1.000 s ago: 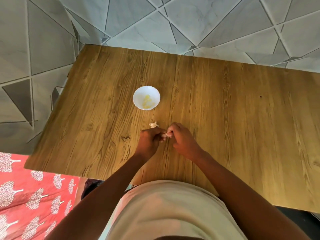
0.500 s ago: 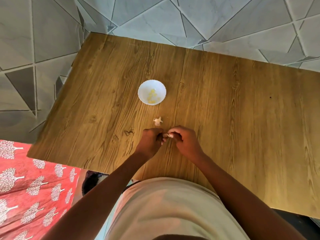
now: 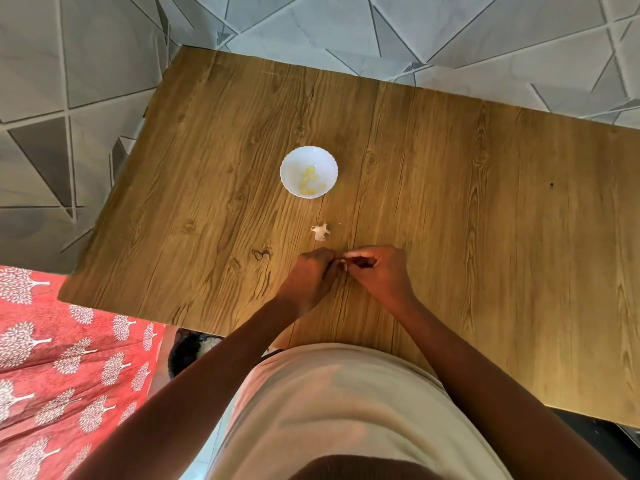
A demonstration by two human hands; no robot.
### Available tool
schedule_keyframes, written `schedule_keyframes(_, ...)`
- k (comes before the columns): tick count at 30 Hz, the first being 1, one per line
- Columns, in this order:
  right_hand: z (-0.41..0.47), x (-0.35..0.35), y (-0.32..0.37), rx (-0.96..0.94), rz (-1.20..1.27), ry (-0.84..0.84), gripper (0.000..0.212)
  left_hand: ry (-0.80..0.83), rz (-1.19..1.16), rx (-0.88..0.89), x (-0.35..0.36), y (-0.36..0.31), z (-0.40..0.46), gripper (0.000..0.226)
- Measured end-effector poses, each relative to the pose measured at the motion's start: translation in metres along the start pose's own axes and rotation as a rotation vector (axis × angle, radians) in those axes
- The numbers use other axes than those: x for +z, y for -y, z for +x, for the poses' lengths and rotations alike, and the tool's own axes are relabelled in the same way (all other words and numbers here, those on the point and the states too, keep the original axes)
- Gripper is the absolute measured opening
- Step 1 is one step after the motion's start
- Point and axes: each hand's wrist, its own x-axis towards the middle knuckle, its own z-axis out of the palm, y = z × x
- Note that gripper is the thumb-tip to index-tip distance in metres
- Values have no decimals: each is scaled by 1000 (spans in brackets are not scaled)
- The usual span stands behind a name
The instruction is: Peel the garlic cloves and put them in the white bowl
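Head view shows little change: left hand [image 3: 313, 271] and right hand [image 3: 379, 270] still pinch one garlic clove [image 3: 343, 263] between curled fingertips, peeling unfinished, white bowl [image 3: 291, 168] waiting.

Round white bowl [image 3: 294, 160], yellowish cloves [image 3: 309, 181] inside; brown wood-grain table [image 3: 450, 202]; grey triangle-patterned floor tiles [image 3: 69, 81]; red cloth with white tree print [image 3: 52, 358]; beige shirt [image 3: 346, 410].

A person seen from above, wearing a plain beige top [image 3: 346, 403] with no visible print; both forearms bare, no sleeves reaching them; left hand [image 3: 308, 277] and right hand [image 3: 381, 271] without rings or watch.
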Motion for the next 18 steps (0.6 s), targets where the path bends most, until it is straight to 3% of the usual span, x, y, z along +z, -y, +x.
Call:
schedule_keyframes(9, -2, 1, -2, 101, 127, 22, 15, -54, -7, 48, -1, 2, -2, 9)
schedule_keyframes(14, 1, 4, -4, 103, 84, 17, 20, -54, 121, 59, 11, -7, -5, 32)
schedule_keyframes(18, 4, 3, -5, 89, 48, 28, 18, -108, 190, 72, 20, -9, -4, 27)
